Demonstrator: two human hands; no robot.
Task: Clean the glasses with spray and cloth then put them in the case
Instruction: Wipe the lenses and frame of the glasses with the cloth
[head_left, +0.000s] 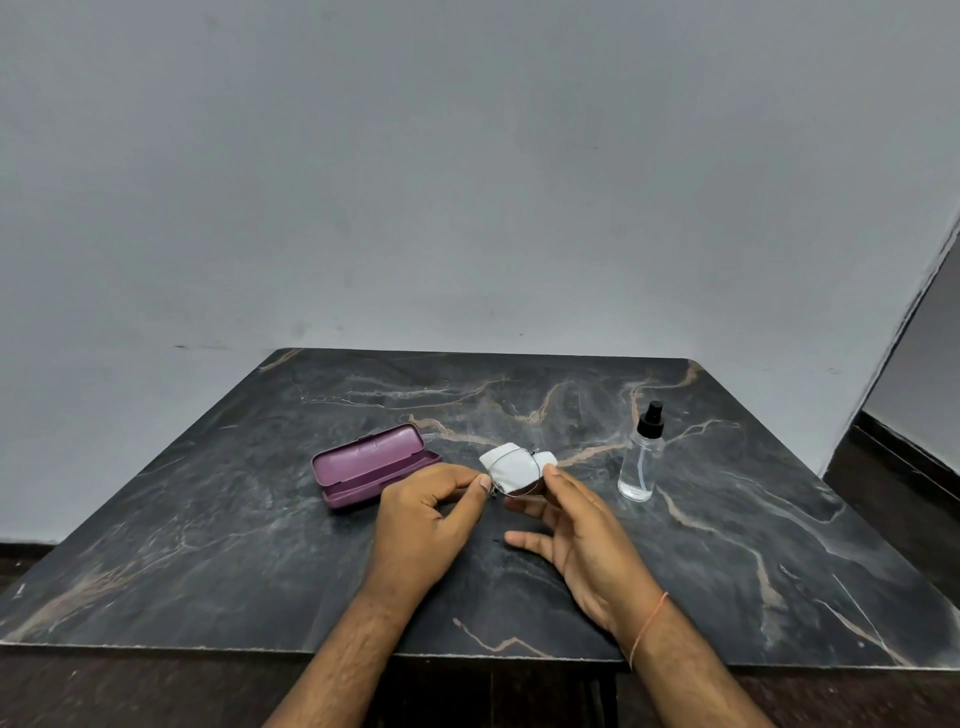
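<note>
I see the glasses (511, 480) held up between the two hands, above the middle of the dark marbled table (260, 545). A white cloth (511, 467) is folded over one lens, and the thin wire rim shows against it. The left hand (431, 519) pinches the frame at its left edge between thumb and forefinger, the other fingers curled in. The right hand (576, 530) grips the cloth and the lens from the right side, thumb on top and fingers underneath, with the lower fingers spread loosely. A thin orange thread (649, 623) circles the right wrist. The purple case (371, 462) lies open on the table just left of the left hand. The clear spray bottle (644, 457) with a black cap stands upright to the right, apart from both hands. I can read no label or writing on anything.
</note>
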